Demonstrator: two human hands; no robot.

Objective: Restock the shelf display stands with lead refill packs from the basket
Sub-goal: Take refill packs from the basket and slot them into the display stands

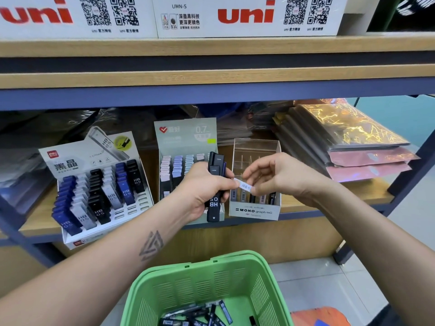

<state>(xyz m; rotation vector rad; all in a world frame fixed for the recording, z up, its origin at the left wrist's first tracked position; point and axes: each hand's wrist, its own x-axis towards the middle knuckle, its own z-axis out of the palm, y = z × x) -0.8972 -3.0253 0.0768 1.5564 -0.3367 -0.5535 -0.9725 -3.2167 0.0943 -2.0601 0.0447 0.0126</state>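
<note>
Three display stands (98,184) on the shelf, one green basket (207,288), two hands (202,187)

Green slatted basket (207,285); black lead packs (215,184).

Basket (259,274) cut off below; loose packs (200,314) blurred.

Wooden shelf (329,203) on a dark blue-grey metal frame (211,95), with another wood board (211,47) higher up, well above the grip. White uni boxes (247,16) with red logos and QR codes sit on that top board. Off to the right of the grip there's a slanted stack of shiny folders (348,135), gold marbling on top, pink ones under. Floor (317,278) is pale glossy tile, lower right. Behind, further left, crinkly plastic bags (58,121) in shadow. Lighting's bright and even.
</note>
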